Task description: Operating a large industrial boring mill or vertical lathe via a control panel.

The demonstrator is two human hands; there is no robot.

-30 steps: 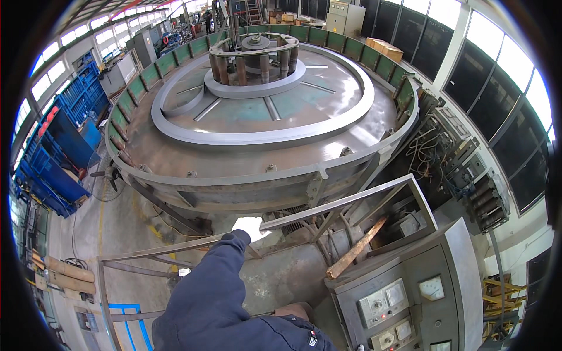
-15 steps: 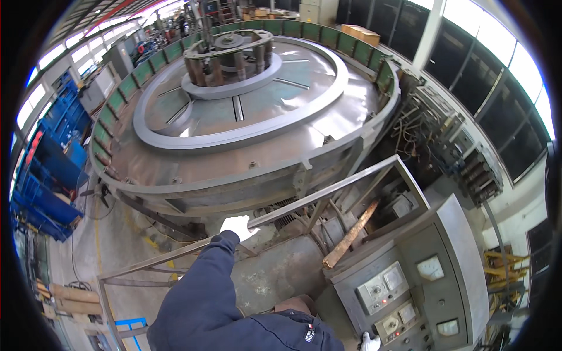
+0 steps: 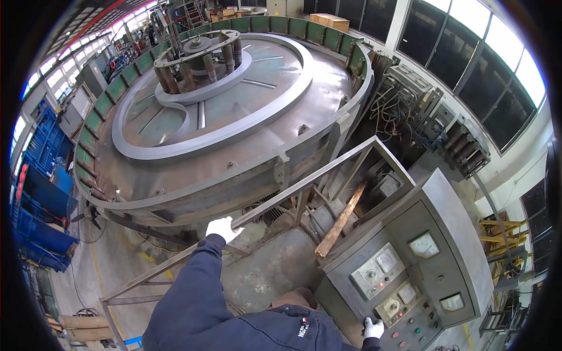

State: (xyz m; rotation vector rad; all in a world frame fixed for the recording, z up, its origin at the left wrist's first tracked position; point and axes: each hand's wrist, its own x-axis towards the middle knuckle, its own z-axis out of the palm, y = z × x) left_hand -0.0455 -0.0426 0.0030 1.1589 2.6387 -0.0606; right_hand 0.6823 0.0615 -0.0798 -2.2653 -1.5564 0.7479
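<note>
My left hand, in a white glove, is closed over the top bar of a grey metal railing. Past the railing lies a huge round metal table bearing a grey ring and a hub with upright posts. At lower right my right hand, also gloved, rests with bent fingers at the lower left edge of a grey control console. Beside that hand are several coloured push buttons, a lower dial plate and lit red lamps. Part of its fingers is hidden.
A long wooden beam leans inside the railing beside the console. Cables and machine parts crowd the right wall. Blue metal bins stand at far left, and a yellow frame at far right.
The view has turned, so the round table and railing sit further left and the console shows more fully. Both hands keep their places on the railing and at the console.
</note>
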